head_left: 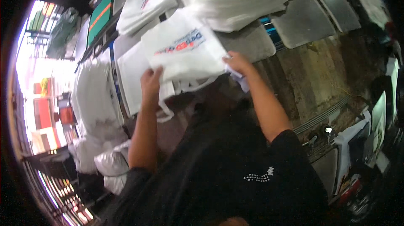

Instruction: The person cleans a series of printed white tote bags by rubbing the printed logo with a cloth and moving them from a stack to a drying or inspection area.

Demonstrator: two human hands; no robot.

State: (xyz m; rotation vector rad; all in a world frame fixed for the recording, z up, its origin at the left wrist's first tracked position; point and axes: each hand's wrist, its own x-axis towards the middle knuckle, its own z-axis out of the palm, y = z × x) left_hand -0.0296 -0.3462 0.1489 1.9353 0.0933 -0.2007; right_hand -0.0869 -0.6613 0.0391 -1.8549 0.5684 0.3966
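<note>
A white tote bag (pixel 181 42) with blue and red print is stretched between my two hands in front of me. My left hand (pixel 151 83) is closed on its near left edge, thumb on top. At the right edge my right hand (pixel 238 64) pinches the same bag, and a pale crumpled piece of cloth (pixel 240 82) hangs under that hand. White strap-like handles (pixel 166 111) dangle below the bag. Beneath its left side lies another white sheet or bag (pixel 131 74) on a flat board.
Beyond the held bag stand a thick stack of white printed bags (pixel 235 2) and a smaller stack (pixel 145 9), both on grey boards (pixel 301 19). Bundled white sacks (pixel 99 95) are at left. Wooden floor (pixel 313 70) shows at right, beside metal rails (pixel 324 114).
</note>
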